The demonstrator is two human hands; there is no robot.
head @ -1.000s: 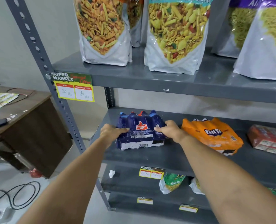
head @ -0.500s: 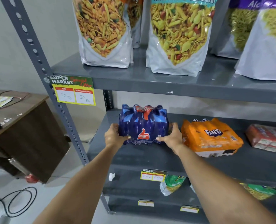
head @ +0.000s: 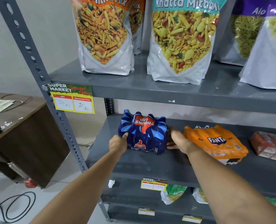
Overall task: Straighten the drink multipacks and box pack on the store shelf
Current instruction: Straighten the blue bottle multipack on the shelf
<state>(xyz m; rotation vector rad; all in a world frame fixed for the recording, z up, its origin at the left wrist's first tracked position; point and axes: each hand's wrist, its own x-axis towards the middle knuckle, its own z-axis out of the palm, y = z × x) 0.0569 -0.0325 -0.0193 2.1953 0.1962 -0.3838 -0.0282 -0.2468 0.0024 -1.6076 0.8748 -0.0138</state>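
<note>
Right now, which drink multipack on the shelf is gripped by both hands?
The dark blue shrink-wrapped Thums Up multipack, standing upright; the orange Fanta multipack lies untouched.

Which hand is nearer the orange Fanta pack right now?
Right. The right hand sits between the blue Thums Up pack and the Fanta pack; the left hand is on the blue pack's far side.

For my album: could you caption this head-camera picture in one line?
Two hands grip the blue multipack on the grey shelf, beside an orange Fanta pack.
</note>
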